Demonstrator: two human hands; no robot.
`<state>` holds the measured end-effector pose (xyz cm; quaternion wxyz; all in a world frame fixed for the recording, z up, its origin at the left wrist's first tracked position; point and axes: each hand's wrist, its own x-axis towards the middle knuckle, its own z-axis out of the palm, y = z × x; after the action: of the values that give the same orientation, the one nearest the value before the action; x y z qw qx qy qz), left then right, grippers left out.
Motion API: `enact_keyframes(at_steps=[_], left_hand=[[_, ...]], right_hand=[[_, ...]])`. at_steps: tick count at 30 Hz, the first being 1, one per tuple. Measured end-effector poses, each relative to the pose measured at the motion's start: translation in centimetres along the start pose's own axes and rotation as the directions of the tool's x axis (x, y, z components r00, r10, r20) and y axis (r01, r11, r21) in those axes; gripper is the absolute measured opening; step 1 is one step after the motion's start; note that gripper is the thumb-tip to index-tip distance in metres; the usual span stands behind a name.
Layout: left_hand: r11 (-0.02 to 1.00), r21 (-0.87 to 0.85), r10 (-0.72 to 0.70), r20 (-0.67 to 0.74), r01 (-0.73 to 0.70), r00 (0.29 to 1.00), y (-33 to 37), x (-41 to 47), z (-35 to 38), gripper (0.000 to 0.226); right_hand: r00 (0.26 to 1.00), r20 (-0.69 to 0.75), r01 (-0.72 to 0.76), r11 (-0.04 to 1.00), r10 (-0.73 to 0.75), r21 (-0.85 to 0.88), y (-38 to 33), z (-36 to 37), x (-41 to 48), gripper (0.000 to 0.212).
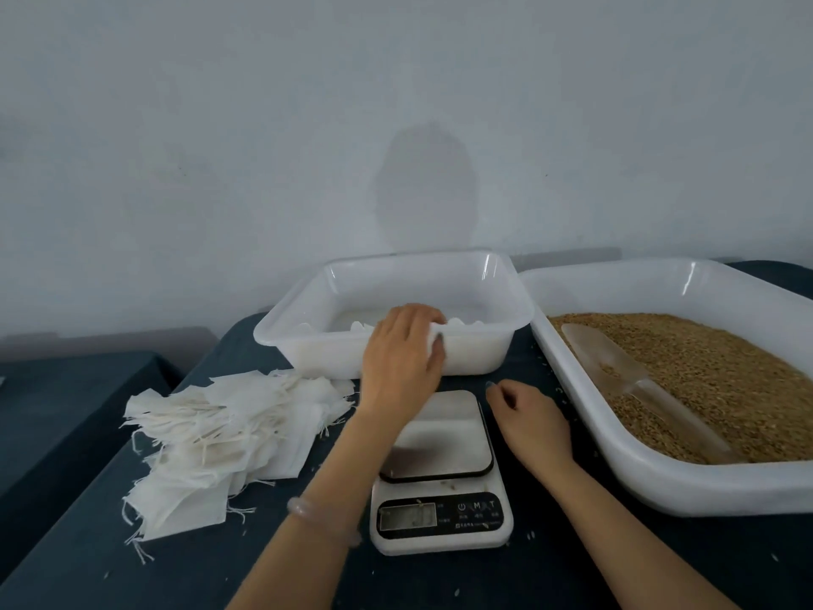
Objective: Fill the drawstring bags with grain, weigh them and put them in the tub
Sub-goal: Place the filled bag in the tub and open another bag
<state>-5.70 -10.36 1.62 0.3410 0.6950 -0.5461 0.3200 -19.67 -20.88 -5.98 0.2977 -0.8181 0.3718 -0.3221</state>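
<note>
My left hand (pixel 398 358) rests on the front rim of the white tub (pixel 477 356), with fingers curled over the rim to the inside and the thumb on the outer wall. A few white bags (pixel 462 322) lie inside the tub behind the fingers. My right hand (pixel 532 422) lies on the dark table beside the scale (pixel 444 438), fingers loosely curled, holding nothing. The scale's steel plate is bare. A heap of flat empty drawstring bags (pixel 220 429) lies to the left. Brown grain (pixel 726 380) fills the large white tray (pixel 660 490) on the right, with a clear scoop (pixel 624 372) lying in it.
The table has a dark blue cloth (pixel 550 574) with stray grains scattered around the scale. A second dark surface (pixel 66 411) stands lower at the left. A plain grey wall runs close behind the tub and tray.
</note>
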Motion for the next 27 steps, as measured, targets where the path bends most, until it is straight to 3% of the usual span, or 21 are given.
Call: enact_keyframes(at_steps=[3,5,7,9,10,11,15,18,24,26,27], left_hand=[[0.949,0.104,-0.281,-0.158,0.299,0.947,-3.6,-1.6,-3.2,0.009],[0.815,0.270,-0.491,-0.148,0.513,0.858,-6.5,-3.1,-4.9,0.008],[0.586,0.513,-0.718,-0.031,0.627,0.696,-9.1,-4.7,-5.9,0.024],[0.382,0.715,-0.876,0.078,0.586,0.476,-10.5,-5.8,-6.4,0.045],[0.340,0.770,-0.904,0.110,0.540,0.412,-10.9,-6.2,-6.4,0.051],[0.336,0.789,-0.909,0.129,0.514,0.397,-11.1,-6.4,-6.3,0.052],[0.409,0.745,-0.871,0.145,0.528,0.470,-11.2,-6.2,-6.0,0.036],[0.429,0.708,-0.864,0.140,0.560,0.484,-10.6,-5.7,-6.2,0.033],[0.459,0.604,-0.825,0.017,0.652,0.565,-9.8,-5.2,-6.7,0.031],[0.499,0.541,-0.812,0.020,0.677,0.583,-9.7,-5.2,-6.9,0.021],[0.510,0.518,-0.816,0.039,0.687,0.576,-9.7,-5.2,-6.9,0.026]], right_hand=[[1.000,-0.002,0.000,1.000,0.000,-0.018,-0.1,0.0,0.0,0.046],[1.000,0.002,-0.001,0.999,0.001,-0.036,-0.2,0.0,0.0,0.046],[1.000,0.001,-0.003,0.999,0.004,-0.046,-0.3,0.0,-0.1,0.046],[1.000,0.001,-0.002,0.998,0.002,-0.055,-0.3,0.0,-0.1,0.045],[1.000,0.000,-0.001,0.998,0.001,-0.057,-0.3,0.0,-0.1,0.045],[1.000,0.000,-0.002,0.998,0.002,-0.057,-0.2,0.0,-0.1,0.045],[1.000,0.000,-0.008,0.999,0.008,-0.041,-0.1,0.0,-0.1,0.044],[1.000,0.000,-0.008,0.999,0.008,-0.038,0.0,0.0,-0.1,0.044],[1.000,-0.004,-0.019,0.999,0.019,-0.028,0.0,0.0,-0.1,0.045],[1.000,-0.004,-0.020,0.999,0.020,-0.025,-0.1,0.0,-0.1,0.045],[1.000,-0.003,-0.021,1.000,0.021,-0.023,-0.1,0.0,-0.1,0.045]])
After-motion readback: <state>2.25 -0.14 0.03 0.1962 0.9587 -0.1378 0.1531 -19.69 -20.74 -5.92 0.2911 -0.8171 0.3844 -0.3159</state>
